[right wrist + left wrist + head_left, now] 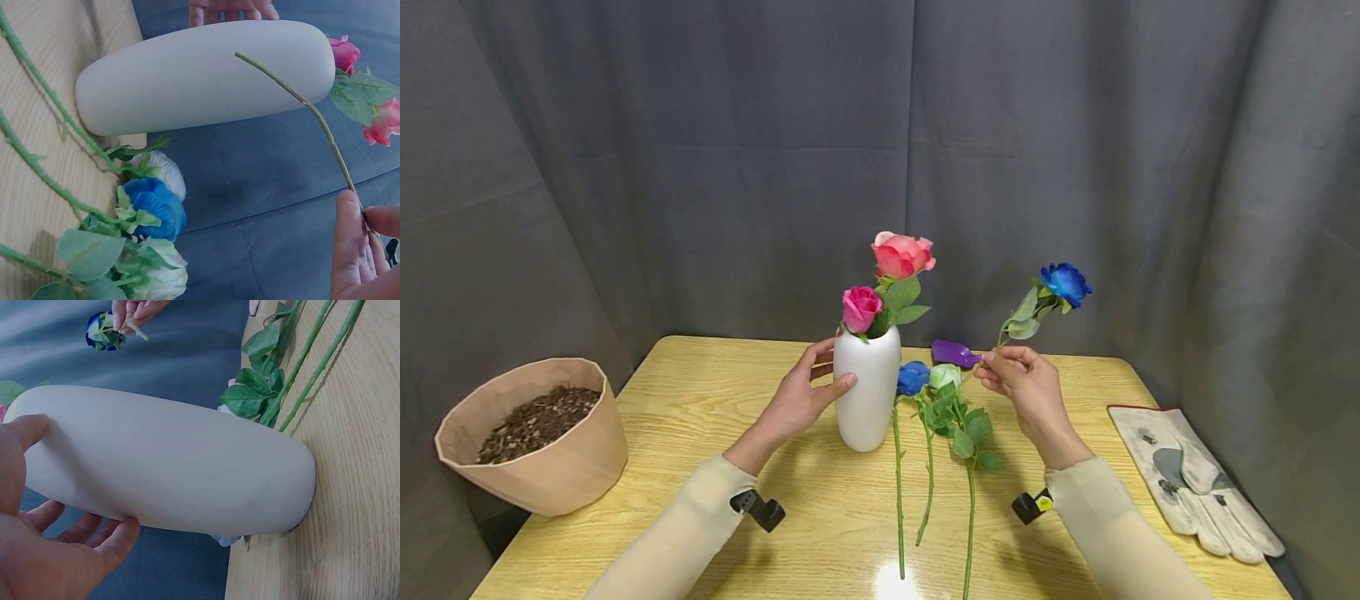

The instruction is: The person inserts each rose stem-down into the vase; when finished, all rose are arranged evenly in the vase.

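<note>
My left hand (796,398) grips a white vase (867,408) from its left side, thumb in front and fingers round the side. The vase stands upright and holds a coral rose (901,255) and a pink rose (861,308). To its right, my right hand (1028,390) pinches the stem of a blue rose (1065,284), its bloom tilted up and to the right. In the right wrist view, the bare lower stem (325,128) crosses in front of the vase, outside its mouth. The left wrist view shows the vase wall (169,462) between thumb and fingers.
Another blue rose (913,378), a pale green-white rose (945,375) and a white flower (167,176) lie right of the vase, stems toward me. Behind them is a purple scoop (953,353). A soil-filled pot (561,475) stands left; work gloves (1187,483) lie right.
</note>
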A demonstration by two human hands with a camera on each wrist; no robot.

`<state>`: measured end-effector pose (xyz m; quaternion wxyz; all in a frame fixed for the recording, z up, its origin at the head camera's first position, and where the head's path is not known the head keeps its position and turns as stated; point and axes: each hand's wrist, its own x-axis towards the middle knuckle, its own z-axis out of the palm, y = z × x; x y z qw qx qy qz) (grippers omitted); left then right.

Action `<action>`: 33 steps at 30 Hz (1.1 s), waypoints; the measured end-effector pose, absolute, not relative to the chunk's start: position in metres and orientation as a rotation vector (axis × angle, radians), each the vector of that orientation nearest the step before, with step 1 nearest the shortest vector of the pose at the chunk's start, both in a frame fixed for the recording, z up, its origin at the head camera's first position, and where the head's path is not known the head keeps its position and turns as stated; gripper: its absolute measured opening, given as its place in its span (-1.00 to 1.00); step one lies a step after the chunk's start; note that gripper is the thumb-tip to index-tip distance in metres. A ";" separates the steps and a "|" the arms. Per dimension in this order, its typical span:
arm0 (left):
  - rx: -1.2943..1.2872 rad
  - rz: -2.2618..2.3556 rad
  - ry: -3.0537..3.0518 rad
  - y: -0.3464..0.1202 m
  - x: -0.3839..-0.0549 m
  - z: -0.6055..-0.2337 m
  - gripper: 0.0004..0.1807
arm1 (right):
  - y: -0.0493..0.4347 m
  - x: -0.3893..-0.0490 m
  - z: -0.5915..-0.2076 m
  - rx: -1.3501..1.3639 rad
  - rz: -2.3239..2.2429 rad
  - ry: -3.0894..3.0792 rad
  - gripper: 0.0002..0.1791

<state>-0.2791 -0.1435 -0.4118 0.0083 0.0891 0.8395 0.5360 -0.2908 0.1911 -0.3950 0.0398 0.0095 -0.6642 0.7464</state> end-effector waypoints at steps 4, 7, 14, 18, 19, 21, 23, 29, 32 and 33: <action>0.280 1.672 2.628 -0.144 -0.279 -0.412 -0.07 | 0.188 -0.291 -0.389 0.028 2.296 -2.010 -0.80; 0.274 1.667 2.633 -0.144 -0.279 -0.412 -0.07 | 0.186 -0.291 -0.385 0.038 2.312 -1.975 -0.80; 0.280 1.669 2.631 -0.143 -0.279 -0.412 -0.07 | 0.179 -0.292 -0.373 0.089 2.365 -1.862 -0.79; 0.285 1.669 2.633 -0.143 -0.279 -0.412 -0.08 | 0.177 -0.292 -0.366 0.128 2.352 -1.838 -0.79; 0.284 1.669 2.633 -0.143 -0.279 -0.411 -0.07 | 0.176 -0.292 -0.364 0.138 2.347 -1.836 -0.79; 0.283 1.671 2.631 -0.143 -0.279 -0.411 -0.07 | 0.174 -0.292 -0.360 0.152 2.338 -1.834 -0.78; 0.281 1.673 2.626 -0.143 -0.279 -0.411 -0.07 | 0.173 -0.292 -0.357 0.155 2.344 -1.820 -0.78; 0.277 1.677 2.618 -0.144 -0.279 -0.412 -0.07 | 0.169 -0.294 -0.351 0.154 2.353 -1.787 -0.81; 0.280 1.682 2.615 -0.143 -0.279 -0.412 -0.07 | 0.168 -0.294 -0.348 0.152 2.339 -1.782 -0.82; 0.281 1.683 2.614 -0.143 -0.279 -0.412 -0.07 | 0.168 -0.294 -0.348 0.151 2.329 -1.784 -0.82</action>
